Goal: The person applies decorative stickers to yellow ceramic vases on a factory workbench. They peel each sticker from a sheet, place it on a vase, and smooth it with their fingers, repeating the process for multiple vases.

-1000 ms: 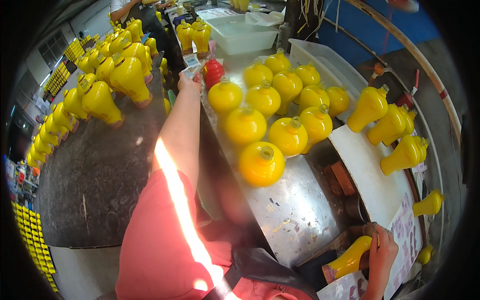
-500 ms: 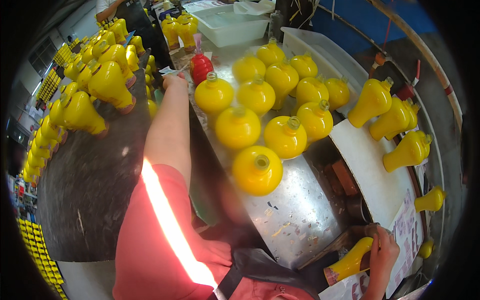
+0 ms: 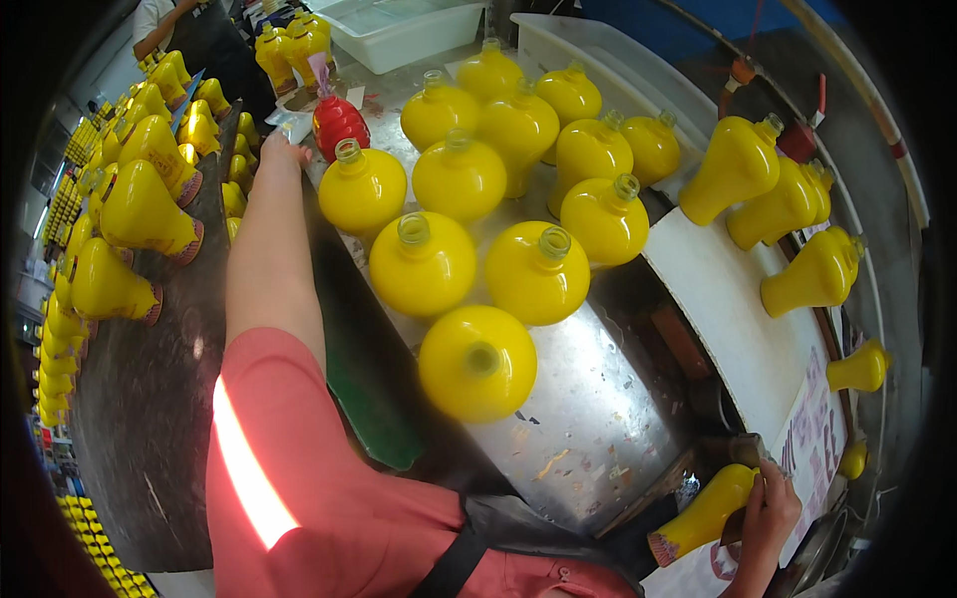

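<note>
A person in a red short-sleeved shirt works at a shiny metal bench (image 3: 588,429) crowded with round-bellied yellow plastic bottles. The left arm stretches straight out and away from the body, forearm level, and the left hand (image 3: 282,151) rests at the far edge of the bench, just beside a small red bottle (image 3: 337,122) and next to the nearest open-necked yellow bottle (image 3: 361,189); its fingers are turned away, so I cannot tell whether it is spread or closed on anything. The right hand (image 3: 768,503) sits low and close to the body, fingers wrapped around the base end of a yellow bottle lying on its side (image 3: 703,513), with a white printed sheet (image 3: 812,439) just beyond its knuckles. To handle this well, the right hand's grip should probably stay firm near the base so the smooth bottle does not roll, while the extended left hand moves carefully, since the upright bottles stand close together beside its wrist and could tip. More yellow bottles line the dark surface to the left of the arm.
</note>
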